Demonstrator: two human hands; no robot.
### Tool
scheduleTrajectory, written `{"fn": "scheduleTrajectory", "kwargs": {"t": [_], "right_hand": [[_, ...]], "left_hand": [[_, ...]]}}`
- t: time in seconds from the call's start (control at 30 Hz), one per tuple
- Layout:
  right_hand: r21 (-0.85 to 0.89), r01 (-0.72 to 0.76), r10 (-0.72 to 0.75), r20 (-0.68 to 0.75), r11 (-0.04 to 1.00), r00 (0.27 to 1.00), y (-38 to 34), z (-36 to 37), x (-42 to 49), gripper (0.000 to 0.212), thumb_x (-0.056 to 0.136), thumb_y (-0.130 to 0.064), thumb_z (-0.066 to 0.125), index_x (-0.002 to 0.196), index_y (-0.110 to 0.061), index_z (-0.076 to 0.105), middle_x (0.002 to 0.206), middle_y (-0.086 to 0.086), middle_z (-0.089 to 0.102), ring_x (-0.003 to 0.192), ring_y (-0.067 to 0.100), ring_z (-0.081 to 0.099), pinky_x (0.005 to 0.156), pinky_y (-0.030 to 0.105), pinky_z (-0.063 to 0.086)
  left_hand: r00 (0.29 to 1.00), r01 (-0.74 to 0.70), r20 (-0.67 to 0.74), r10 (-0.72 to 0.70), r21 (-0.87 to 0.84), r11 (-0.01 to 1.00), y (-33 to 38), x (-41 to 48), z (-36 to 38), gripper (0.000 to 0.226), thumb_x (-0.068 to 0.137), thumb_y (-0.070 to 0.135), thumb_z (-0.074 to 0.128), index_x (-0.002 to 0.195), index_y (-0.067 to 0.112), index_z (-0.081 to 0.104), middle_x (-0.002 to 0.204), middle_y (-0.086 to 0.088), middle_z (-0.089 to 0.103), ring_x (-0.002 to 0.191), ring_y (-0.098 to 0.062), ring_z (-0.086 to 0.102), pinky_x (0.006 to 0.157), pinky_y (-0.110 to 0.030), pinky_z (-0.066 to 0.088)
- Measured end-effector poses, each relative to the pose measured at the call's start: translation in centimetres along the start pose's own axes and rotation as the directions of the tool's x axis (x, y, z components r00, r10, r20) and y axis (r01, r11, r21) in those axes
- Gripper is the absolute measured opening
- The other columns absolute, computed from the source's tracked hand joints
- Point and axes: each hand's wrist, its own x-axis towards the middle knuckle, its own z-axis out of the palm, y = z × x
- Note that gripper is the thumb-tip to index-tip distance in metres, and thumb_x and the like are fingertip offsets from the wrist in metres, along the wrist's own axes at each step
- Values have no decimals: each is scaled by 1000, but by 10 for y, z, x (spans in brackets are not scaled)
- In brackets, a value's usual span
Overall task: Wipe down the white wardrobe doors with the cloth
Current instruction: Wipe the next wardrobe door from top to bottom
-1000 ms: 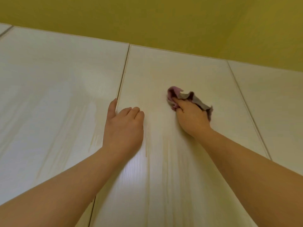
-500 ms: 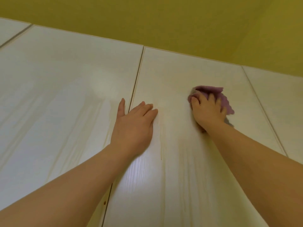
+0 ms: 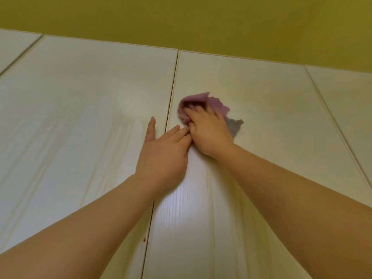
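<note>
White wardrobe doors fill the view; the middle door is the one under both hands. My right hand presses a crumpled purple and grey cloth against that door near its left edge, fingers curled over the bunched fabric. My left hand lies flat on the wardrobe with straight fingers, spanning the seam between the left door and the middle one. Its fingertips touch the side of my right hand.
A yellow-green wall rises above the top edge of the doors. Further door panels show at the far left and at the right. A small dark spot sits by the seam low down.
My right hand has swept the cloth leftward across the middle door, from its centre to beside the seam, ending against my left fingertips. My left hand stays flat in place.
</note>
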Motion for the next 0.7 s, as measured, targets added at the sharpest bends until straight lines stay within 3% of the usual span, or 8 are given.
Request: {"fn": "scheduleTrajectory", "kwargs": {"t": [0.07, 0.2, 0.27, 0.33, 0.4, 0.53, 0.6, 0.7], "right_hand": [[70, 148, -152, 56, 987, 987, -3, -4, -6, 47, 97, -18, 29, 143, -29, 29, 152, -2, 24, 143, 18, 8, 114, 38, 4], [-10, -39, 39, -3, 999, 999, 9, -6, 7, 51, 97, -17, 31, 145, -30, 23, 153, -1, 22, 143, 20, 8, 113, 39, 8], [-11, 9, -9, 25, 1000, 1000, 1, -3, 6, 52, 96, -16, 32, 146, -30, 21, 154, -3, 17, 143, 21, 4, 113, 39, 6], [37, 173, -175, 75, 984, 982, 0, -1, 2, 53, 96, -14, 33, 145, -31, 25, 153, -3, 22, 142, 21, 9, 113, 40, 8], [64, 209, -214, 79, 976, 974, 1, -3, 9, 54, 95, -11, 32, 144, -33, 26, 152, -1, 24, 140, 22, 14, 113, 42, 12], [36, 34, -37, 85, 999, 996, -16, -2, 34, 58, 95, -8, 31, 146, -31, 19, 154, -3, 17, 142, 28, 7, 113, 49, 8], [81, 70, -77, 90, 994, 993, -25, -1, 33, 59, 94, -5, 31, 147, -29, 20, 155, -4, 16, 143, 26, 4, 114, 47, 4], [213, 204, -226, 85, 956, 970, -21, -3, -4, 51, 92, -7, 32, 139, -26, 39, 151, -2, 28, 142, 19, 12, 115, 41, 8]], "left_hand": [[1000, -5, 13, 5, 11, 1000, 0, -5, -3, 49, 102, 27, 19, 151, 29, 17, 156, 14, 18, 144, -4, 13, 108, -44, -24], [998, 0, 70, -2, 31, 1000, 0, -8, -6, 48, 103, 29, 14, 151, 31, 15, 157, 15, 15, 144, -4, 10, 111, -44, -21], [999, -4, 53, 8, -61, 998, -3, -10, -9, 47, 102, 29, 15, 146, 30, 31, 152, 13, 32, 141, -5, 25, 113, -39, -15], [999, -47, -32, 42, -178, 983, -6, -14, -13, 49, 96, 28, 20, 122, 23, 60, 119, 7, 65, 110, -11, 61, 113, -34, 2], [983, -53, -182, 20, -177, 983, -14, -15, -16, 44, 89, 21, 28, 103, 15, 69, 94, 2, 73, 80, -16, 69, 105, -33, 16], [956, 216, -134, -260, -279, 936, -21, -12, -30, 38, 97, 10, 32, 119, 20, 61, 110, 5, 68, 100, -15, 60, 104, -26, 18], [947, 256, -123, -298, -274, 927, -27, -11, -32, 38, 97, 8, 32, 121, 20, 60, 108, 4, 67, 100, -17, 58, 99, -23, 19], [924, 327, -99, -370, -297, 897, -39, -16, -29, 39, 98, 9, 31, 123, 20, 58, 112, 4, 66, 105, -20, 56, 99, -23, 18]]}}
